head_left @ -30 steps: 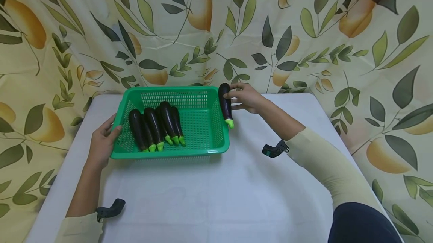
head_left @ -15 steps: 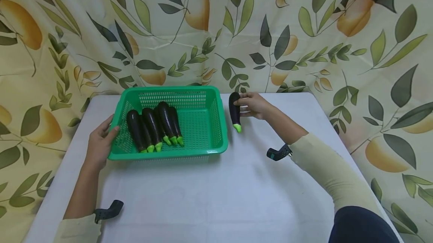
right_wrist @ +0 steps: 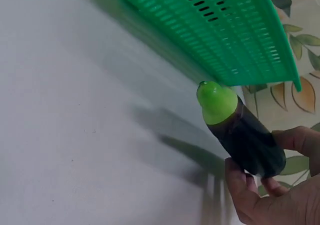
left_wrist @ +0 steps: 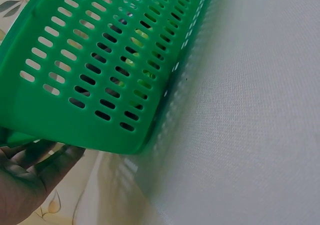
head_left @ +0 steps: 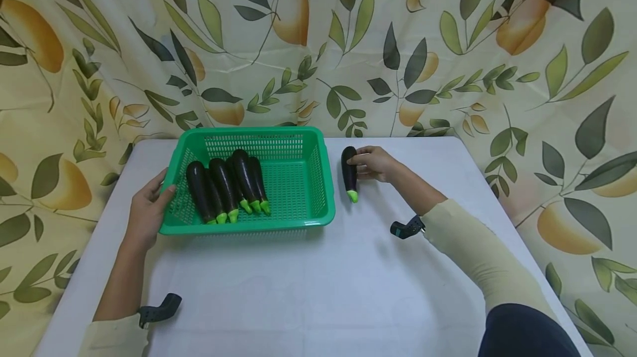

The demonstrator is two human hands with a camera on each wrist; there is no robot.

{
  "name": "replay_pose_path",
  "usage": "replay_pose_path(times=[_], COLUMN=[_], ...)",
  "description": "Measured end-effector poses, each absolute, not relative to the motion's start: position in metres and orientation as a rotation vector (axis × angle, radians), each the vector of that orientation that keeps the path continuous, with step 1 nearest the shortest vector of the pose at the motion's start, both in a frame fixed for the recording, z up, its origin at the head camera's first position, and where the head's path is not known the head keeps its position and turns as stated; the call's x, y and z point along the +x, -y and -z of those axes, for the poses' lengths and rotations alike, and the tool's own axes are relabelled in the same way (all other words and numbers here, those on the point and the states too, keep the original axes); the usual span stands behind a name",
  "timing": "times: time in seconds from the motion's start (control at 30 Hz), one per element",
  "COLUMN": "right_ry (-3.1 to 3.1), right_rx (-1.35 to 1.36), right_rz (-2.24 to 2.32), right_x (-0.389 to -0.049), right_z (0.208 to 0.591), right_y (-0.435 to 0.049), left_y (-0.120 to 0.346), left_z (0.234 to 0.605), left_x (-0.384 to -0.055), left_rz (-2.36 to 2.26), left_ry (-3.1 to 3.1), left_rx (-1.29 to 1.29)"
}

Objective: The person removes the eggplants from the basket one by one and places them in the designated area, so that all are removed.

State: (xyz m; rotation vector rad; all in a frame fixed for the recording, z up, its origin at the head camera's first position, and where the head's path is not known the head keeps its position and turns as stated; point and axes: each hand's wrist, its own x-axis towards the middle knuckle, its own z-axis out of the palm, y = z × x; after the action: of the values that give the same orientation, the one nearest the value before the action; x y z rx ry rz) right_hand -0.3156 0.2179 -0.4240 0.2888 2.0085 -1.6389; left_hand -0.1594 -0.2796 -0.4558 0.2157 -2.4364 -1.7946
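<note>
A dark purple eggplant [head_left: 349, 174] with a light green stem end is pinched between the thumb and fingers of my right hand [head_left: 375, 163], over the table to the right of the green basket [head_left: 291, 191]. In the right wrist view its green end [right_wrist: 217, 102] points away from the hand, and a shadow falls on the cloth beside it. My left hand [head_left: 148, 210] grips the basket's left rim, thumb on top; in the left wrist view its fingers [left_wrist: 62, 165] reach under the rim. Several more eggplants [head_left: 224, 185] lie side by side in the basket's left half.
A white cloth covers the table [head_left: 308, 290]. Behind it hangs a curtain [head_left: 318, 58] printed with fruit and leaves. The basket's perforated wall [right_wrist: 220, 30] stands close to the held eggplant in the right wrist view.
My right hand has carried the eggplant from above the basket's right rim to the right and down, nearer the table. The left hand has kept its grip on the basket.
</note>
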Motion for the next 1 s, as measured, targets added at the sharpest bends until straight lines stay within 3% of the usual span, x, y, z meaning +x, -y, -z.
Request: replay_pose_path(times=[0.67,1.0], right_ry=[-2.165,-2.215], right_rx=[0.264,0.225], right_rz=[1.493,1.402], right_x=[-0.324,-0.327], right_z=[0.446,0.439], right_y=[-0.213,-0.214], left_y=[0.283,0.282], left_z=[0.459,0.456], left_x=[-0.162,-0.161], left_rz=[1.832,1.827], left_ry=[2.444,2.441], left_rx=[0.221,0.231])
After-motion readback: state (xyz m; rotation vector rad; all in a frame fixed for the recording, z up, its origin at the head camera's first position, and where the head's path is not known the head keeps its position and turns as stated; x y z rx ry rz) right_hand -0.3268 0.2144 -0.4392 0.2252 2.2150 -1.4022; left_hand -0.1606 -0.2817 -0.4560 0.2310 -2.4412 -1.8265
